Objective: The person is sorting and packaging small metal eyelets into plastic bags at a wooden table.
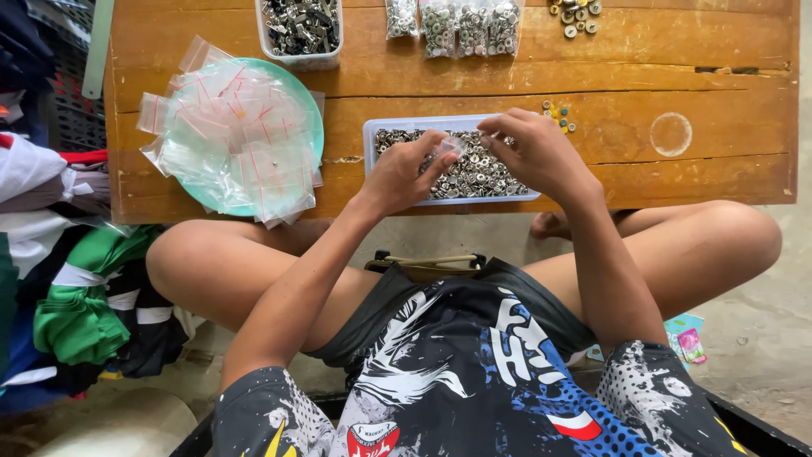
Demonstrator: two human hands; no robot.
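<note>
While I am sitting cross-legged at a low wooden table, my left hand is pinching a small clear plastic bag between thumb and fingertips, holding it just above a white rectangular tray heaped with small silver metal fasteners. My right hand is meeting it from the other side, its fingers curling in toward the bag's mouth; whether they are gripping a fastener or only touching the bag, I cannot tell, as the fingertips are turned away from view. Well to the left of my left hand, a green round plate is carrying a loose pile of empty zip bags with red strips. Beyond my fingers, at the table's far edge, another white container of metal parts and a row of filled clear bags are lying side by side. Just past my right hand, a few small coloured pieces are resting on the wood.
</note>
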